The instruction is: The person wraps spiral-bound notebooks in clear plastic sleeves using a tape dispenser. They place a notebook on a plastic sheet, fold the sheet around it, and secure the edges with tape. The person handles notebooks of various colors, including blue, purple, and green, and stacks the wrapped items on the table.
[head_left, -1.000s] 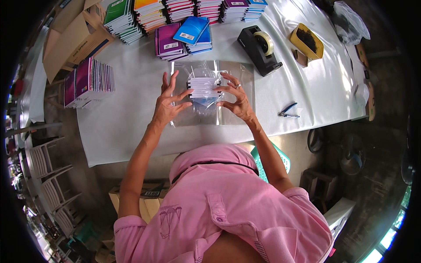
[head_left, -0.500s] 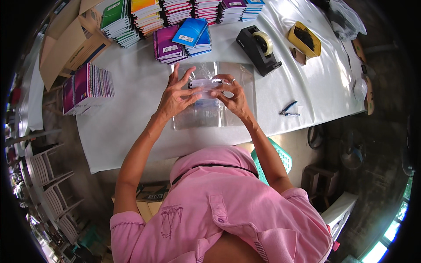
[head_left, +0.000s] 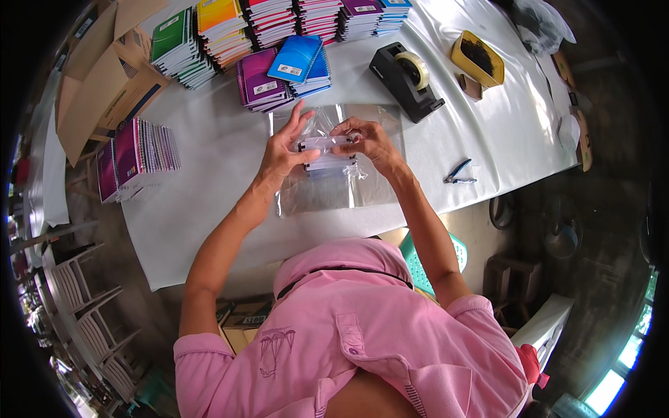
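Note:
A small stack of spiral notebooks (head_left: 327, 161), seen edge-on with pale pages, lies on a clear plastic sheet (head_left: 376, 194) in front of me. Film from the sheet partly covers the stack. My left hand (head_left: 282, 152) is at the stack's left end, its thumb pressed on the film and its fingers stretched away from me. At the right end, my right hand (head_left: 371, 146) has its fingers bent together, pinching the plastic film over the stack. Its fingertips partly hide the film's fold.
Coloured notebook stacks (head_left: 272, 24) line the far edge, with purple ones (head_left: 136, 159) at left beside an open carton (head_left: 104, 90). A black tape dispenser (head_left: 404, 80), a yellow tub (head_left: 478, 59), a small brown block (head_left: 470, 87) and blue-handled pliers (head_left: 458, 172) sit at right.
My right fingers have drawn together on the film. My left fingers are closer together, the thumb now lying on the stack. The whole view has shifted slightly.

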`<state>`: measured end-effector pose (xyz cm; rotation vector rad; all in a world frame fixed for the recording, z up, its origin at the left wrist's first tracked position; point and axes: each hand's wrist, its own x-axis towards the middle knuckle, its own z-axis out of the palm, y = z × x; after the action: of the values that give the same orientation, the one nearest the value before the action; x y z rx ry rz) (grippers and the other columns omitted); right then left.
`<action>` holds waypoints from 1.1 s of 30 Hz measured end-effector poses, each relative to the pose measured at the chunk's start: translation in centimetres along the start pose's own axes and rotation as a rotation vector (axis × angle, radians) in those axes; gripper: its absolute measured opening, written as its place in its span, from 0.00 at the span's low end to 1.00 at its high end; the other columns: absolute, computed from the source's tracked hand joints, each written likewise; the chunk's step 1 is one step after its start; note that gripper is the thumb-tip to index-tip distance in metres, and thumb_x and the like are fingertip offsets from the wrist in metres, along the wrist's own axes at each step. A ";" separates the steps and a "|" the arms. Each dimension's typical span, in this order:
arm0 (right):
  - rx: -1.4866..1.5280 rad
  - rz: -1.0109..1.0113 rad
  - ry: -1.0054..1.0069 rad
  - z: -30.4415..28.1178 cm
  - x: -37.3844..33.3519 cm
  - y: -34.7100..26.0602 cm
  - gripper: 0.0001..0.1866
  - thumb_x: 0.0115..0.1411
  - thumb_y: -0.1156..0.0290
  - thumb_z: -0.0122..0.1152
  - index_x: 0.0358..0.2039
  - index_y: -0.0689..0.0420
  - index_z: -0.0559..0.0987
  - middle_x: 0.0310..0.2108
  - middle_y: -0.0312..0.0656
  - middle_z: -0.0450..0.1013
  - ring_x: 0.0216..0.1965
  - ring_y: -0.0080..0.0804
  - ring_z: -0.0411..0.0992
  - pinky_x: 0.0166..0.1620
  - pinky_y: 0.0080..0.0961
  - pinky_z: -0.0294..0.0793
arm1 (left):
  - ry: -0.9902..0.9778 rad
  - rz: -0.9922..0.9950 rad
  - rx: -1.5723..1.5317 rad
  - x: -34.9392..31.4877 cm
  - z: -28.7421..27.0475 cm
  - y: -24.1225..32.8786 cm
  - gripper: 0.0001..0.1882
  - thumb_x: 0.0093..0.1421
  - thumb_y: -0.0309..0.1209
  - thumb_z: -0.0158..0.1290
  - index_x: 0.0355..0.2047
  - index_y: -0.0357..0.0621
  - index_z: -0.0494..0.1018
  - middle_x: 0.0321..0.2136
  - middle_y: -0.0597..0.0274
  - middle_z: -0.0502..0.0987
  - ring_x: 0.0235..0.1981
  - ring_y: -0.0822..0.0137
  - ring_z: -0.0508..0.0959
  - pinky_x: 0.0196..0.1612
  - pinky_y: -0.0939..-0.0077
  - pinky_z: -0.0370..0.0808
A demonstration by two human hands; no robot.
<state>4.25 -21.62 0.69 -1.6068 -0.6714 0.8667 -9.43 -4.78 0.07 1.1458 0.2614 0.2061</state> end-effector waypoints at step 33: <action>0.301 0.154 0.169 -24.9 2.5 4.8 0.18 0.53 0.61 0.69 0.36 0.63 0.81 0.49 0.44 0.72 0.56 0.35 0.66 0.52 0.48 0.71 | -0.358 0.529 1.793 -2.7 1.1 3.3 0.35 0.45 0.34 0.65 0.56 0.60 0.70 0.61 0.80 0.64 0.68 0.57 0.52 0.66 0.41 0.49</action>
<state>26.04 -34.50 -2.15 -1.4513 -0.2854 0.8858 -11.79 -5.20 3.83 2.9925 -0.3116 0.2007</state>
